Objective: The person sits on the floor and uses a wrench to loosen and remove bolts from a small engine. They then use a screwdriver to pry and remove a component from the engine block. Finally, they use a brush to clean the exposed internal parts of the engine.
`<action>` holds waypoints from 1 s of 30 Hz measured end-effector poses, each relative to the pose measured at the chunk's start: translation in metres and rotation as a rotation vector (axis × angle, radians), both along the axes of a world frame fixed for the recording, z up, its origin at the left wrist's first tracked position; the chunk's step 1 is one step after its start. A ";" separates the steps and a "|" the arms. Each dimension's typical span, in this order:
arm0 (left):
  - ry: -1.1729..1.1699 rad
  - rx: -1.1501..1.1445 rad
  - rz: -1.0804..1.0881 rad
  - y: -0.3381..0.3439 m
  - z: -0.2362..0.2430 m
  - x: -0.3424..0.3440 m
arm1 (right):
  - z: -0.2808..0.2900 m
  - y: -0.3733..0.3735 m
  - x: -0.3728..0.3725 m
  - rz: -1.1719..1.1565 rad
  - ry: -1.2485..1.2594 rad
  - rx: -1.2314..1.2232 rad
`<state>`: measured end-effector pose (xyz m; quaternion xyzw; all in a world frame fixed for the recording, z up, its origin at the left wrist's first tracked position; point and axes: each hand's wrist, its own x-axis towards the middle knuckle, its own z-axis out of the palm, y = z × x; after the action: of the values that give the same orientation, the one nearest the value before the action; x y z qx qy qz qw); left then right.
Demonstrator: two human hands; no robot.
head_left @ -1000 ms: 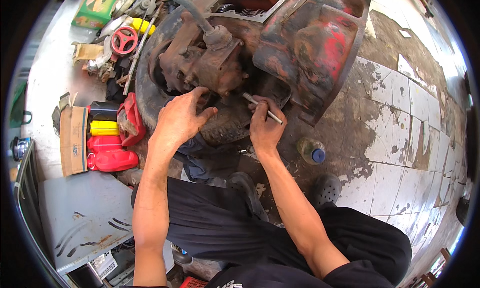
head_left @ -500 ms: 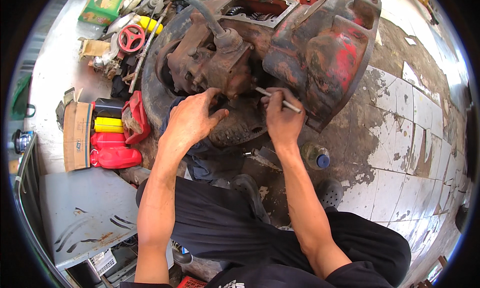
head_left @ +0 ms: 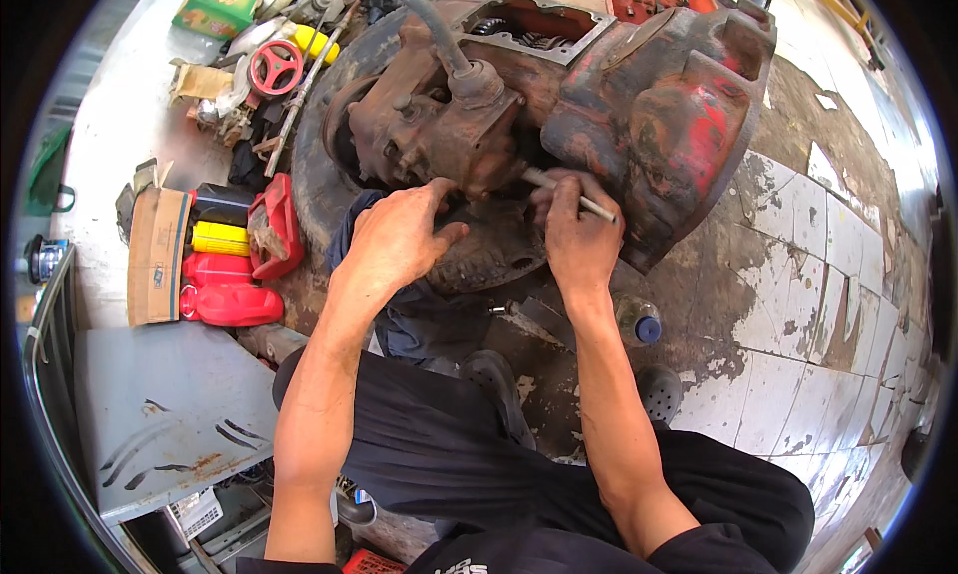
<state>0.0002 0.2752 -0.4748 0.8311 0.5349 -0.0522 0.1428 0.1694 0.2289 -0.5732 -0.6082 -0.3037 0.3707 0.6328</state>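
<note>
Head view. Item: metal rod (head_left: 600, 210), slim and grey, placed beneath the rust-brown gear housing (head_left: 429, 140) and beside the bell-shaped casing (head_left: 669, 125); it is tilted, with its lower end pointed to the right. Right hand (head_left: 584, 240): grip closed round the rod, both ends of which are left showing. Left hand (head_left: 399, 243): grip parted, thumb held away from forefinger; the fingertips are set at the lower edge of the gear housing, though contact cannot be told. Curved grey lever (head_left: 424, 25): mounted upon the gear housing. Black tyre (head_left: 311, 140): partly covered by the machinery. Dark cloth (head_left: 424, 326): found below the left hand. Clear bottle (head_left: 631, 312), blue-capped: stood on the floor (head_left: 788, 314), near the right wrist. Red jugs (head_left: 232, 304) and yellow container (head_left: 222, 239): grouped at left, beside a cardboard piece (head_left: 158, 260).
</note>
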 end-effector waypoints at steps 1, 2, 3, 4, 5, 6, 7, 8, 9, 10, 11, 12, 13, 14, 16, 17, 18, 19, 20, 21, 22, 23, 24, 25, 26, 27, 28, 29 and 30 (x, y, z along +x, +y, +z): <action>0.007 -0.008 0.001 0.000 0.000 0.001 | 0.003 0.002 -0.004 -0.079 -0.024 0.060; 0.015 -0.016 0.002 0.000 0.001 0.003 | 0.005 0.003 -0.005 -0.157 -0.048 0.121; 0.022 -0.023 0.003 0.000 0.001 0.004 | -0.002 0.002 -0.004 -0.030 -0.062 0.002; 0.030 -0.053 0.019 0.000 0.001 0.003 | -0.001 0.001 -0.002 0.083 -0.051 -0.094; 0.037 -0.082 0.037 0.000 0.000 0.002 | 0.002 0.000 0.001 0.197 -0.039 -0.190; 0.045 -0.112 0.055 0.000 0.000 0.001 | 0.003 -0.002 0.001 0.312 -0.027 -0.285; 0.045 -0.095 0.040 0.001 -0.001 0.001 | 0.004 -0.006 -0.003 0.187 0.025 -0.141; 0.046 -0.078 0.025 0.001 -0.002 0.000 | 0.006 -0.007 -0.005 0.127 0.039 -0.070; 0.046 -0.061 0.010 0.001 -0.002 -0.001 | 0.008 -0.008 -0.005 0.066 0.054 0.001; 0.039 -0.054 0.013 0.000 -0.003 -0.002 | 0.010 -0.009 -0.007 0.007 0.069 0.071; 0.032 -0.048 0.014 0.000 -0.003 -0.003 | 0.014 -0.010 -0.007 -0.003 0.121 0.096; 0.025 -0.042 0.016 -0.001 -0.003 -0.004 | 0.014 -0.010 -0.007 0.046 0.149 0.071; 0.032 -0.044 0.015 -0.002 -0.004 -0.007 | 0.013 -0.010 -0.006 0.095 0.175 0.045; 0.039 -0.046 0.015 -0.002 -0.004 -0.009 | 0.014 -0.010 -0.003 0.144 0.201 0.019; 0.050 -0.057 0.025 -0.002 -0.004 -0.013 | 0.023 -0.009 0.023 0.280 0.233 -0.101; 0.053 -0.067 0.036 -0.003 -0.003 -0.013 | 0.023 -0.009 0.026 0.254 0.292 -0.009; 0.056 -0.077 0.047 -0.003 -0.003 -0.015 | 0.023 -0.008 0.020 0.212 0.231 0.027; 0.049 -0.066 0.035 -0.002 -0.004 -0.016 | 0.025 -0.007 0.012 0.168 0.169 0.065; 0.042 -0.055 0.023 -0.002 -0.005 -0.019 | 0.025 -0.007 0.006 0.124 0.107 0.103; 0.035 -0.044 0.011 -0.002 -0.005 -0.020 | 0.017 -0.007 0.000 0.180 -0.049 0.009; 0.036 -0.043 0.013 -0.002 -0.005 -0.021 | 0.016 -0.010 -0.001 0.303 -0.034 -0.047; 0.038 -0.043 0.015 -0.003 -0.002 -0.020 | 0.014 -0.013 -0.001 0.425 -0.018 -0.104; 0.039 -0.042 0.017 -0.004 0.000 -0.020 | 0.013 -0.015 -0.002 0.548 -0.002 -0.160; 0.037 -0.040 0.013 -0.003 0.000 -0.021 | 0.015 -0.015 -0.011 0.392 -0.074 -0.029; 0.035 -0.038 0.009 -0.003 0.001 -0.022 | 0.019 -0.015 -0.017 0.275 -0.114 0.008; 0.032 -0.035 0.005 -0.002 0.001 -0.023 | 0.025 -0.015 -0.021 0.157 -0.155 0.044; 0.026 -0.037 0.012 -0.002 0.002 -0.024 | 0.030 -0.015 -0.023 0.040 -0.196 0.081; 0.019 -0.038 0.018 -0.002 0.002 -0.024 | 0.030 -0.015 -0.021 0.104 -0.174 0.072; 0.012 -0.040 0.023 -0.002 0.002 -0.025 | 0.032 -0.015 -0.018 0.165 -0.160 0.041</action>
<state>-0.0247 0.2733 -0.4726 0.8215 0.5443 -0.0663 0.1567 0.1511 0.2141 -0.5413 -0.5958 -0.4099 0.3657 0.5859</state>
